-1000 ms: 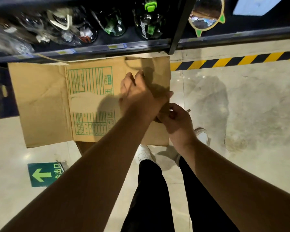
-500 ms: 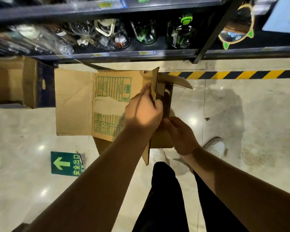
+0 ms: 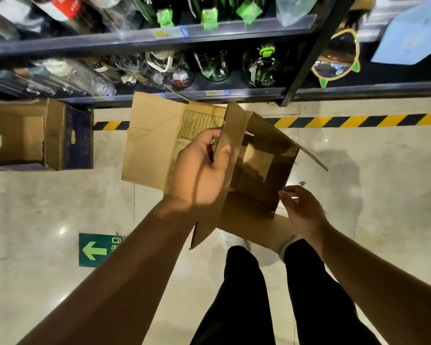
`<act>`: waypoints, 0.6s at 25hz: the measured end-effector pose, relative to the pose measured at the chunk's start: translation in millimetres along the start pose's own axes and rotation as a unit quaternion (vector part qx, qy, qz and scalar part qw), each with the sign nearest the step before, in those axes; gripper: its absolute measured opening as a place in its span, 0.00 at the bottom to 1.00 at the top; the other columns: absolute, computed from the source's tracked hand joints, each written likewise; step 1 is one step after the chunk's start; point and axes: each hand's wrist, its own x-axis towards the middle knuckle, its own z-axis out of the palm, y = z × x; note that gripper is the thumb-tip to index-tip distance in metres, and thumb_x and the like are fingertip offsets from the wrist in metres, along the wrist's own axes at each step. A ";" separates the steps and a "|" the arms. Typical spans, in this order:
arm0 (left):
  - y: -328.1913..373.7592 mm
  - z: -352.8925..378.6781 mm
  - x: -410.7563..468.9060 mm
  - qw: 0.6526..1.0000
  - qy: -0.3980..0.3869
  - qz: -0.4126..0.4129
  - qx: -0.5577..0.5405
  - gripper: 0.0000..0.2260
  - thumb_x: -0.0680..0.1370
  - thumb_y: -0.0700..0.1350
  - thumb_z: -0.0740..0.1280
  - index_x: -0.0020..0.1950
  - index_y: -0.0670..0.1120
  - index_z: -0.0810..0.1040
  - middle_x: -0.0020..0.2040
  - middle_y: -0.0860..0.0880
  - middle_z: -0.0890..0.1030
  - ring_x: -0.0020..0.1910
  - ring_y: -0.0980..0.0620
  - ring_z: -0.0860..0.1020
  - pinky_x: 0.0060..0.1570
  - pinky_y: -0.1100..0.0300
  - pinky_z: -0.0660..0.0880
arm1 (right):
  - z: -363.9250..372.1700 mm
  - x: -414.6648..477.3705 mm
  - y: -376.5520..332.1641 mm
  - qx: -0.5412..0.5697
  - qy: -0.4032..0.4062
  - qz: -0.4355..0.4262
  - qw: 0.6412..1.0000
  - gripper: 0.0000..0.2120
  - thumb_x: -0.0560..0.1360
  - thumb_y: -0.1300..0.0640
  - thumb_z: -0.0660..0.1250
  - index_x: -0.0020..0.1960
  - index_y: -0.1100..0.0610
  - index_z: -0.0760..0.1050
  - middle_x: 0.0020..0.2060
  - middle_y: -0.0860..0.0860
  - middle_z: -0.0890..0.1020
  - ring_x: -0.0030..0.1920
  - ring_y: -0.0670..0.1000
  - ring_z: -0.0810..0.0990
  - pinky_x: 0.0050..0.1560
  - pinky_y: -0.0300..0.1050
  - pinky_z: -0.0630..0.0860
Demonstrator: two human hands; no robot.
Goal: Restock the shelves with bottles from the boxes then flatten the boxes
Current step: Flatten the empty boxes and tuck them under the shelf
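- While the head view looks down over both arms, the left hand (image 3: 199,170) holds the cardboard box (image 3: 154,145) off the floor, with its fingers (image 3: 207,138) and thumb pinched on the raw edge of one upright panel.
- The right hand (image 3: 301,210) is at the near right corner of this box. Its fingers are relaxed and hold nothing; whether they touch the cardboard I cannot tell.
- No bottle shows inside the box. Beyond it stand the shelf (image 3: 234,92) and its bottles (image 3: 259,68); left of it lies a second box (image 3: 18,130), open.
- The step, I judge, is flattening. The right hand should push its corner toward the opposite one, so the walls fold along their creases, with the left pinch firm.
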 end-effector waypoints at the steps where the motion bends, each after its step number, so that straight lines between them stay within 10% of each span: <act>1: 5.0 -2.8 -0.9 0.999 -0.011 -0.010 -0.031 0.10 0.79 0.48 0.66 0.57 0.62 0.75 0.43 0.60 0.85 0.45 0.55 0.83 0.51 0.48 0.81 | -10.9 0.1 2.5 0.001 0.006 0.015 1.000 0.16 0.80 0.45 0.62 0.61 0.54 0.75 0.57 0.50 0.78 0.55 0.53 0.78 0.53 0.45 0.76; 8: 10.8 -15.1 3.3 0.993 -0.003 -0.059 -0.100 0.11 0.82 0.40 0.65 0.61 0.53 0.70 0.43 0.55 0.84 0.40 0.57 0.84 0.40 0.63 0.80 | -55.1 5.0 17.0 0.009 0.071 0.097 0.993 0.20 0.77 0.46 0.68 0.66 0.53 0.73 0.64 0.53 0.77 0.60 0.56 0.76 0.59 0.47 0.71; 15: -37.7 16.8 12.5 0.992 0.070 -0.105 -0.016 0.17 0.84 0.44 0.63 0.72 0.50 0.66 0.60 0.52 0.78 0.58 0.53 0.77 0.61 0.60 0.73 | -58.6 34.8 47.7 -0.038 0.053 0.172 0.983 0.33 0.75 0.44 0.71 0.73 0.55 0.64 0.67 0.56 0.73 0.64 0.61 0.75 0.63 0.54 0.74</act>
